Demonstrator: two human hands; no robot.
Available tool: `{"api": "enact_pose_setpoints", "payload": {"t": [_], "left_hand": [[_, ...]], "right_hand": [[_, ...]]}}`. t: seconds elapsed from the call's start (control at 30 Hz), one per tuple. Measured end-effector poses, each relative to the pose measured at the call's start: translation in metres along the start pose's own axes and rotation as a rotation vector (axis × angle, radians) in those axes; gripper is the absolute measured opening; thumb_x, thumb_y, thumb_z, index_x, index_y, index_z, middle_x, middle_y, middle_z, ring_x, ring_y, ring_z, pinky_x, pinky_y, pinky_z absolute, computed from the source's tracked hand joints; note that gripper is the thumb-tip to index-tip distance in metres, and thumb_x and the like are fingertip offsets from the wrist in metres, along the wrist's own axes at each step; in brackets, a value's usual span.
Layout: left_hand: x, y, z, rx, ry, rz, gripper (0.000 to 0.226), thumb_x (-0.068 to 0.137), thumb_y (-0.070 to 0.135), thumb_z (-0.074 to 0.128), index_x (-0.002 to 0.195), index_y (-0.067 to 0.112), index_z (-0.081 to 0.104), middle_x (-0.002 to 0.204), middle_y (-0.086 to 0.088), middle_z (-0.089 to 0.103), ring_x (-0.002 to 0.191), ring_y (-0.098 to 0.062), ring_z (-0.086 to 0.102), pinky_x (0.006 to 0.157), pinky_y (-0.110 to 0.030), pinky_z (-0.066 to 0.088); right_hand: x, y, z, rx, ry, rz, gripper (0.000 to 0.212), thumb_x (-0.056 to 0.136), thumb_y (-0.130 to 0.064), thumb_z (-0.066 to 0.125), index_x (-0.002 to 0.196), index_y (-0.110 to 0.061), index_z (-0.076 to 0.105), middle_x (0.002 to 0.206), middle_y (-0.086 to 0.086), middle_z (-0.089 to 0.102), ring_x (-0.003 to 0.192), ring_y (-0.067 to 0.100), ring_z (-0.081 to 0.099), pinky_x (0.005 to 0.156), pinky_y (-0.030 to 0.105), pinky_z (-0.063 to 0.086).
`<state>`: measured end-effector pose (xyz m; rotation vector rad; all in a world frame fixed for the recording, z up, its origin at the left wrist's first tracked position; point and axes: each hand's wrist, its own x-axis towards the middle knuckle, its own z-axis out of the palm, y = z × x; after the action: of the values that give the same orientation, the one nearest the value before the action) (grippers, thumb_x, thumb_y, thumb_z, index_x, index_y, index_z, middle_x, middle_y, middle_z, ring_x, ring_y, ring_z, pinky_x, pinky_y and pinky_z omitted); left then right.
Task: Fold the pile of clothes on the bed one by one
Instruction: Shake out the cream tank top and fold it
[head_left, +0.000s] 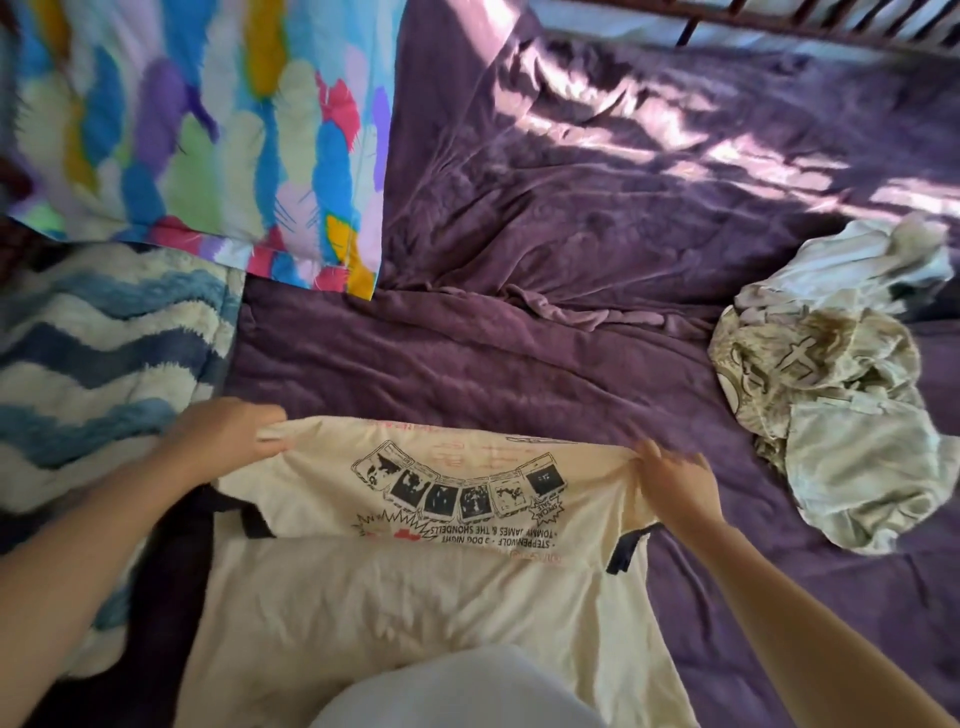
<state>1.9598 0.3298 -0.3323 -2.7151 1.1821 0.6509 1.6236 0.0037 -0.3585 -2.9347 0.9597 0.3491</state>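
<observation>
Two lines of black capitals run upside down across the cream short-sleeved T-shirt with dark sleeve bands (395, 613): "STEPPENWOLF · 3 DOG NIGHT" and, just beyond it, "TOMMY JAMES & THE SHONDELLS", with a starburst reading "SPECIAL SALE" at the right end and a curved row of black photo frames farther on; faint red writing near the far fold is too pale to read. This T-shirt lies at the near edge of the bed, in the lower middle of the view, on a crumpled purple velvety bedspread (519, 208), its plain part flat toward the person and its printed part stretched between the hands. A wide stretch of bare purple cover lies beyond the far fold and to the right, where a heap of crumpled pale and olive-patterned clothes (831, 405) sits well apart from the T-shirt. On the left a blue and white wavy fluffy blanket (93, 353) lies just beside the shirt, with a bright feather-patterned pillowcase (208, 130) beyond it and a dark wooden rail (779, 21) along the far edge. Both bare forearms reach forward, hands well apart: the left hand (228, 431) curls its fingers round the fold's left corner, the right hand (675, 483) grips the right corner, its fingers somewhat blurred
</observation>
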Motion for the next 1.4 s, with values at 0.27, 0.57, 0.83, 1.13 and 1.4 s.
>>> {"api": "enact_pose_setpoints", "payload": {"t": [0.27, 0.57, 0.83, 1.13, 1.4], "left_hand": [[-0.136, -0.021, 0.089, -0.192, 0.459, 0.346, 0.017, 0.071, 0.024, 0.041, 0.082, 0.022, 0.054, 0.08, 0.002, 0.049, 0.067, -0.016, 0.047, 0.056, -0.025, 0.033], [-0.204, -0.032, 0.158, -0.051, 0.341, 0.316, 0.029, 0.058, 0.02, 0.038, 0.086, 0.024, 0.045, 0.075, 0.005, 0.036, 0.067, -0.022, 0.035, 0.056, -0.037, 0.019], [-0.207, -0.024, 0.15, 0.039, 0.323, 0.192, 0.017, 0.051, 0.02, 0.037, 0.066, 0.027, 0.042, 0.065, 0.001, 0.05, 0.072, -0.023, 0.039, 0.062, -0.037, 0.028], [-0.159, 0.059, 0.109, 0.031, 0.267, 0.04, 0.051, 0.074, 0.035, 0.046, 0.115, 0.009, 0.06, 0.122, -0.024, 0.057, 0.114, -0.044, 0.049, 0.08, -0.061, 0.046], [-0.153, 0.126, 0.147, -0.01, -0.068, 0.092, 0.062, 0.084, 0.058, 0.027, 0.131, 0.02, 0.041, 0.131, -0.021, 0.053, 0.125, -0.04, 0.041, 0.086, -0.062, 0.044]], "right_hand": [[-0.131, 0.016, 0.033, 0.082, 0.346, -0.365, 0.029, 0.102, -0.028, 0.022, 0.084, -0.018, 0.043, 0.065, 0.001, 0.062, 0.061, 0.023, 0.056, 0.062, 0.031, 0.031], [-0.228, 0.005, 0.08, 0.072, 0.113, -0.457, 0.018, 0.095, -0.014, 0.029, 0.085, -0.019, 0.043, 0.076, 0.0, 0.066, 0.074, 0.019, 0.051, 0.068, 0.027, 0.034], [-0.229, 0.006, 0.095, 0.012, -0.002, -0.505, 0.01, 0.09, -0.025, 0.039, 0.082, -0.021, 0.043, 0.066, -0.006, 0.058, 0.06, 0.014, 0.053, 0.065, 0.025, 0.034], [-0.175, -0.027, 0.072, 0.473, -0.419, 0.676, 0.064, 0.09, -0.051, 0.05, 0.14, -0.014, 0.034, 0.141, 0.013, 0.037, 0.129, 0.034, 0.036, 0.102, 0.046, 0.035], [-0.173, -0.038, 0.072, 1.007, -0.42, 1.013, 0.095, 0.08, -0.021, 0.073, 0.149, -0.008, 0.009, 0.15, 0.017, 0.028, 0.135, 0.037, 0.033, 0.107, 0.048, 0.032]]}}
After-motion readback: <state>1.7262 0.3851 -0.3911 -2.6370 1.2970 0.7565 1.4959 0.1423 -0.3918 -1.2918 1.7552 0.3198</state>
